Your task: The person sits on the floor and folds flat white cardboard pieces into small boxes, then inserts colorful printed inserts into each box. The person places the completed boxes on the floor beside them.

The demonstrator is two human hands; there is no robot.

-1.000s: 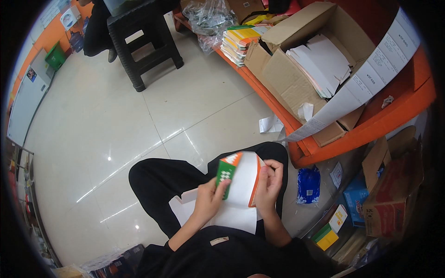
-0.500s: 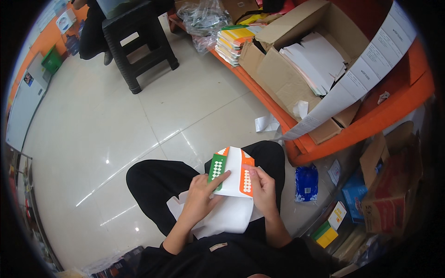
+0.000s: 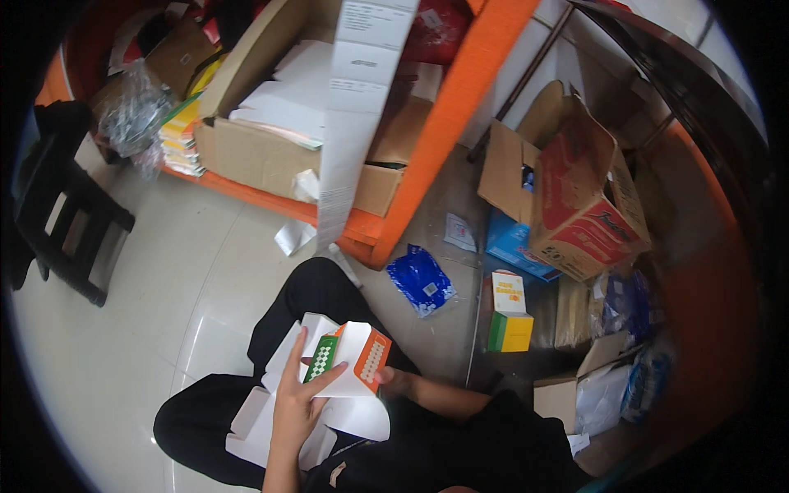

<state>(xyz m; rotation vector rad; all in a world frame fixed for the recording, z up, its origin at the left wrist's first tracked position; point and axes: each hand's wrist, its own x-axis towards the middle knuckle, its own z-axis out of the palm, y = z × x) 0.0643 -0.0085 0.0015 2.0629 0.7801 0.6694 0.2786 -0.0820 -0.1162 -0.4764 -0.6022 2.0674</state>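
A part-folded paperboard carton (image 3: 351, 349) lies over my lap, white inside with green and orange printed panels. My left hand (image 3: 297, 403) grips its left side, one finger pointing up along the white flap and another reaching across below the green panel. At the orange panel's right edge, my right hand (image 3: 393, 380) pinches the board; its fingertips are partly hidden. Another unfolded white carton sheet (image 3: 251, 423) rests on my legs beneath, partly covered by my left arm.
An orange bench (image 3: 444, 123) holds a cardboard box (image 3: 255, 160) of white sheets and a hanging paper strip (image 3: 353, 99). On the floor are a blue packet (image 3: 421, 279), a green-yellow carton (image 3: 511, 324) and a red-brown box (image 3: 592, 222). A black stool (image 3: 74, 214) stands left.
The view has swung to the right, bringing in more boxes there. The carton's panels now stand more folded, and my left fingers have spread wider around it.
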